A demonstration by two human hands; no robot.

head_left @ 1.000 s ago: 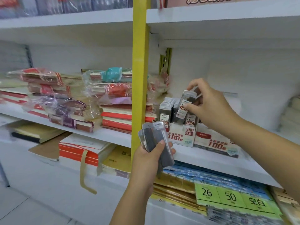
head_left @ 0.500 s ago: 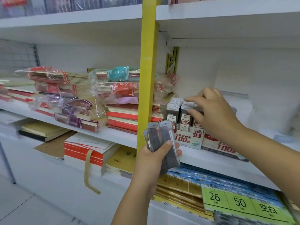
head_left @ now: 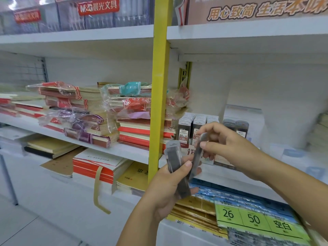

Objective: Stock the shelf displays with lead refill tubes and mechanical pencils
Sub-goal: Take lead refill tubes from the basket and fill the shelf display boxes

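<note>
Left hand point(head_left: 168, 185) curled round lead refill tubes point(head_left: 173, 158), right hand point(head_left: 227, 146) in a fingertip pinch on one tube point(head_left: 197, 157)

Middle shelf point(head_left: 124, 150): a white board in front of me, crossed by a yellow upright point(head_left: 159, 103).
Left of the upright: exercise books point(head_left: 79, 110) stacked flat, several bundles in torn clear wrap.
Right of it: lead refill tubes point(head_left: 185, 128) standing in rows in a display box point(head_left: 186, 150).
Shelf below: a red-edged notebook stack point(head_left: 95, 166), yellow pads point(head_left: 134, 176), blue packs point(head_left: 221, 192) behind green price cards point(head_left: 255, 219).
Shelf above me: clear boxes point(head_left: 97, 16) with red labels.
</note>
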